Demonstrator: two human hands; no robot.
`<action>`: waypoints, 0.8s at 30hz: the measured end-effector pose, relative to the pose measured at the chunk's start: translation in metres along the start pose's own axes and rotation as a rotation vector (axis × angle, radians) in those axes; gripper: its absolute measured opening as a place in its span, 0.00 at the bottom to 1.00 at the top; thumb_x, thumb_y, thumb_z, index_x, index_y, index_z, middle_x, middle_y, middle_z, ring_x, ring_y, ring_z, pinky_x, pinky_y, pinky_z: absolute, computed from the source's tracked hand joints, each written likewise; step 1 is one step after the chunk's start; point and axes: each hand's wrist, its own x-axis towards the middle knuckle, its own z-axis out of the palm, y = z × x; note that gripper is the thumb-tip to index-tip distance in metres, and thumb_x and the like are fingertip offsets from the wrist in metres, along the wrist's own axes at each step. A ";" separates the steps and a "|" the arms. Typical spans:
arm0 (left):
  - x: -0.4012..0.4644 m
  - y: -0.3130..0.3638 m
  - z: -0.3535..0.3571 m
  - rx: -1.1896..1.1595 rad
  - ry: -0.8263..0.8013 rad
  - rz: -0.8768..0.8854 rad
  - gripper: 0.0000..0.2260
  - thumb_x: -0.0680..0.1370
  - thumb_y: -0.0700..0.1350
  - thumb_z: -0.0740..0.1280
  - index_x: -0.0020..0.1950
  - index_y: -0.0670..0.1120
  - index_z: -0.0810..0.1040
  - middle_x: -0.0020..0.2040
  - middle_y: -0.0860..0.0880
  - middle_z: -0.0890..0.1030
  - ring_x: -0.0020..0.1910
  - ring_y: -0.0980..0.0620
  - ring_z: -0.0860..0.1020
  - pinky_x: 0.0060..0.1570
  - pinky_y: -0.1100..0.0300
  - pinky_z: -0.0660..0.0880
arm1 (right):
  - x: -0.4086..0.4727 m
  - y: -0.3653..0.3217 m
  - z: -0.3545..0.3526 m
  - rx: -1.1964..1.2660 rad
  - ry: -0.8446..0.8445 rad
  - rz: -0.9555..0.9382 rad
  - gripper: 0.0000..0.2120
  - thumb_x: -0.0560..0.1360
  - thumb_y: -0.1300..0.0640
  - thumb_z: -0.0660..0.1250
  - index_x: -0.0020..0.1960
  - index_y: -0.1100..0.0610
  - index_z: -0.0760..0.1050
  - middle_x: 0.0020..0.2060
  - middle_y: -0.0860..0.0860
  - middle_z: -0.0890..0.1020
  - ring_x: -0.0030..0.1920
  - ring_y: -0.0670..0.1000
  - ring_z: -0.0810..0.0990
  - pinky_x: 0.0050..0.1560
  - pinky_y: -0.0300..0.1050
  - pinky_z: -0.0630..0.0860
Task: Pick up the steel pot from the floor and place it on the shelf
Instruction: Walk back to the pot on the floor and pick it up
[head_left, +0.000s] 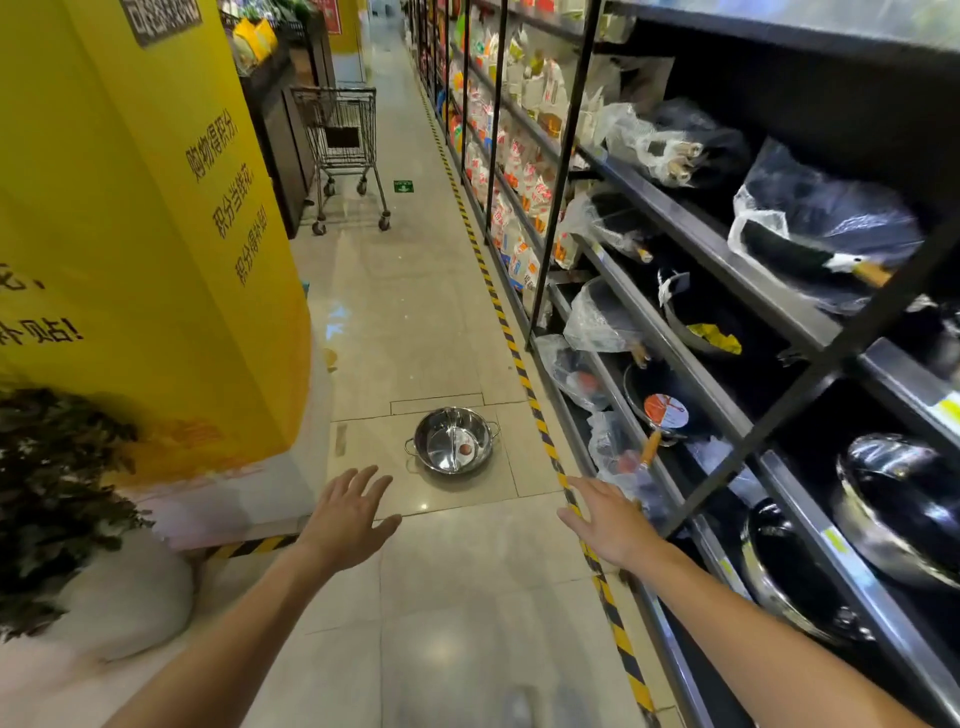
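Note:
A shiny steel pot (452, 440) with two small side handles and a centre divider sits upright on the tiled floor of a shop aisle. A small round red label lies inside it. My left hand (349, 517) is stretched out, palm down, fingers spread, just short of the pot and to its left. My right hand (609, 519) reaches out open on the pot's right, over the striped floor tape. Neither hand touches the pot. The black metal shelf (698, 384) runs along the right, filled with pans and woks.
A yellow pillar (135, 249) stands on the left with a potted plant (57, 499) at its base. A wire shopping cart (345, 150) is parked farther down the aisle. Yellow-black tape (524, 376) marks the floor along the shelf. Bagged pans (826, 228) crowd the shelves.

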 end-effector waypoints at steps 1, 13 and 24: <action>0.015 -0.001 -0.003 -0.002 -0.005 0.001 0.32 0.79 0.65 0.53 0.79 0.52 0.54 0.81 0.48 0.53 0.79 0.43 0.51 0.76 0.47 0.49 | 0.014 0.001 -0.003 0.008 -0.004 0.003 0.30 0.80 0.41 0.59 0.78 0.52 0.61 0.75 0.52 0.68 0.75 0.53 0.64 0.72 0.51 0.65; 0.236 -0.027 -0.043 0.003 -0.073 -0.083 0.31 0.80 0.63 0.53 0.79 0.51 0.54 0.81 0.48 0.54 0.79 0.44 0.50 0.77 0.48 0.49 | 0.260 0.028 -0.045 0.100 -0.075 0.031 0.31 0.81 0.41 0.60 0.79 0.53 0.59 0.77 0.52 0.65 0.76 0.56 0.61 0.73 0.50 0.61; 0.404 -0.080 -0.021 -0.036 -0.230 -0.183 0.30 0.81 0.62 0.52 0.80 0.50 0.52 0.81 0.47 0.51 0.79 0.43 0.50 0.77 0.47 0.48 | 0.477 0.029 -0.050 0.068 -0.255 0.067 0.31 0.80 0.41 0.61 0.79 0.53 0.60 0.76 0.53 0.66 0.76 0.55 0.62 0.72 0.51 0.64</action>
